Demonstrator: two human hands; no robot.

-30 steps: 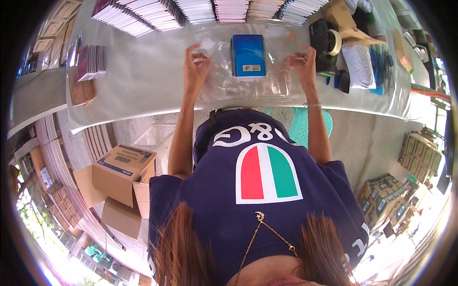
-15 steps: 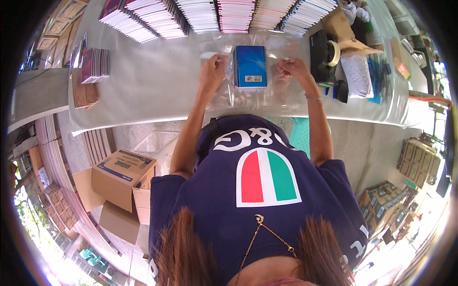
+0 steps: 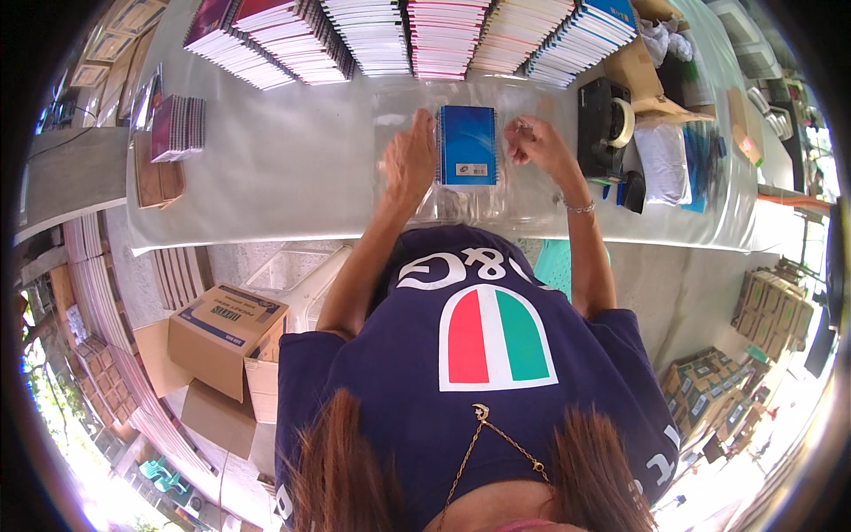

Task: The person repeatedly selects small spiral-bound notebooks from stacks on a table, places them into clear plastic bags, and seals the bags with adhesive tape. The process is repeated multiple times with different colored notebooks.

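A blue spiral-bound notebook (image 3: pixel 468 140) with a small white label lies flat near the table's front edge, on a sheet of clear plastic film (image 3: pixel 454 208). My left hand (image 3: pixel 409 164) rests along the notebook's left side, its fingers stretched out and pointing away from me. On the other side, my right hand (image 3: pixel 537 146) is closed just beyond the notebook's right edge, its curled fingers seemingly pinching the film. Glare blurs where the film ends.
Tall stacks of notebooks (image 3: pixel 449 40) line the far edge. At right are a black tape dispenser (image 3: pixel 605 129), an open cardboard box (image 3: pixel 634 75) and a white plastic packet (image 3: pixel 662 164). Small maroon notebooks (image 3: pixel 178 129) stand at left. An open carton (image 3: pixel 226 332) sits below the table, left.
My left hand has come in against the notebook's left side, its fingers straightening. My right hand has moved slightly closer to the notebook. The whole table sits lower in the view.
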